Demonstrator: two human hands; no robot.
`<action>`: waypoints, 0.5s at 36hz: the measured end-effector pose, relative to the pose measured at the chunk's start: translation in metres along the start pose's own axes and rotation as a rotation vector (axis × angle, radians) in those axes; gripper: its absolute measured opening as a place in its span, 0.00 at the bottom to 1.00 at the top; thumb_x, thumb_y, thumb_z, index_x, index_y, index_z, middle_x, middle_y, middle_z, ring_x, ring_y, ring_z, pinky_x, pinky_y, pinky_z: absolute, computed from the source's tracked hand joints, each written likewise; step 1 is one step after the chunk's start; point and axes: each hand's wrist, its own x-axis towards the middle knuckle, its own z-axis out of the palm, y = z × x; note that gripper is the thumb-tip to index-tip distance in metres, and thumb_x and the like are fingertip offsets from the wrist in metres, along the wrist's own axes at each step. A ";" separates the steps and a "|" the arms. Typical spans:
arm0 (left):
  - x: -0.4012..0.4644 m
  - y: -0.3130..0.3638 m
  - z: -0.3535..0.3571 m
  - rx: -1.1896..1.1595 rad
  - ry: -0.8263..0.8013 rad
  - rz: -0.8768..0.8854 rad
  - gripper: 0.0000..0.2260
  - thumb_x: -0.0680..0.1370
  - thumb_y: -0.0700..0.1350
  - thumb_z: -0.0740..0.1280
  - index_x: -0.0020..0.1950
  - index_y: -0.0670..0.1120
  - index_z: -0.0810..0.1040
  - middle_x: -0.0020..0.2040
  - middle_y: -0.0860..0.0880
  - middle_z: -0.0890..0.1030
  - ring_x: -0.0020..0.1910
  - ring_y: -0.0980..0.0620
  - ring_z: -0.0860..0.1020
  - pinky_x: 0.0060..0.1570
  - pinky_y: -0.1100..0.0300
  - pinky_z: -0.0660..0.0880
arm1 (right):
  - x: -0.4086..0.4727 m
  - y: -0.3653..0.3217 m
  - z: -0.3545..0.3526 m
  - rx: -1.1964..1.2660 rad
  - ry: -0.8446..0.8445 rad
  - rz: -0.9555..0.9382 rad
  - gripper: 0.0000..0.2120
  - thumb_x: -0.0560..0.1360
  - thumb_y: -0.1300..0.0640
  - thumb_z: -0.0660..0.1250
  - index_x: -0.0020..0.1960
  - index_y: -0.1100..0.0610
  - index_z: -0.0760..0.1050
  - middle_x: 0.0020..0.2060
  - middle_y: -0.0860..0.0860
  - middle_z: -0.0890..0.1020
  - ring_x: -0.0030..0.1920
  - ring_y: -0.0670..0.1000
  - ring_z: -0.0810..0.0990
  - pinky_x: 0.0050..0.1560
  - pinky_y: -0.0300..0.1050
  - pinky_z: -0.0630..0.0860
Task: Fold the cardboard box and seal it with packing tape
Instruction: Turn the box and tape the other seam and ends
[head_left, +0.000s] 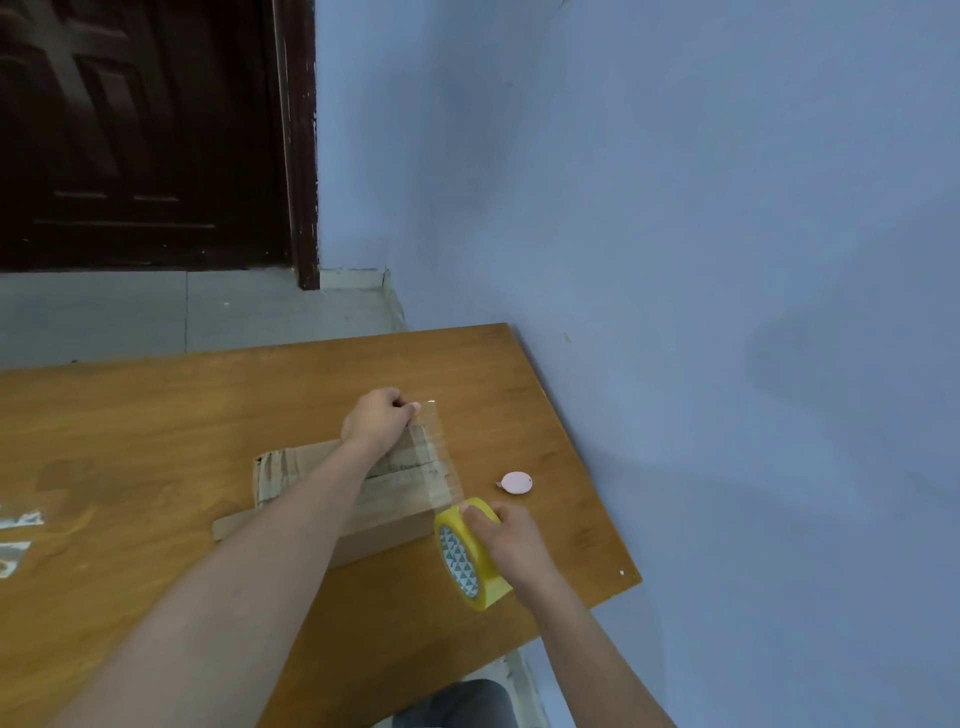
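Head view: tape is stretched across the folded box for sealing.

The tape's free end (427, 410) is pinched by the left hand (378, 418) beyond the box's far side, while the roll (470, 553) is gripped by the right hand (511, 538) at its near side, so the strip is kept taut over the seam, it seems. The box (311, 483) lies between the hands, toward the desk's (156, 415) right edge. A pink disc (517, 482) is seen just beside.

A: Cam setup?
B: One head cam, wide-angle, looking fwd and down over the table (156, 415), tilted, arms-length close.
A: Shared views?
B: None, single view.
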 end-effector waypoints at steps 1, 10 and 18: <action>0.000 0.000 0.000 0.002 -0.001 -0.005 0.12 0.78 0.55 0.63 0.39 0.49 0.74 0.34 0.50 0.78 0.32 0.51 0.74 0.30 0.60 0.65 | 0.000 0.000 0.000 0.001 -0.002 -0.001 0.14 0.76 0.46 0.64 0.44 0.56 0.78 0.38 0.51 0.83 0.38 0.49 0.82 0.36 0.40 0.75; 0.000 0.003 0.001 0.064 -0.013 -0.018 0.12 0.78 0.54 0.62 0.40 0.48 0.75 0.36 0.50 0.78 0.33 0.51 0.75 0.29 0.60 0.66 | 0.002 0.006 0.003 0.012 -0.007 0.008 0.15 0.77 0.46 0.63 0.46 0.57 0.79 0.40 0.53 0.84 0.41 0.52 0.83 0.39 0.42 0.76; 0.001 0.005 0.001 0.062 -0.045 -0.057 0.12 0.78 0.53 0.63 0.43 0.46 0.77 0.39 0.49 0.78 0.37 0.49 0.75 0.32 0.59 0.67 | 0.005 0.010 0.008 0.005 -0.019 0.017 0.09 0.77 0.46 0.62 0.44 0.51 0.76 0.42 0.51 0.83 0.43 0.50 0.83 0.44 0.46 0.80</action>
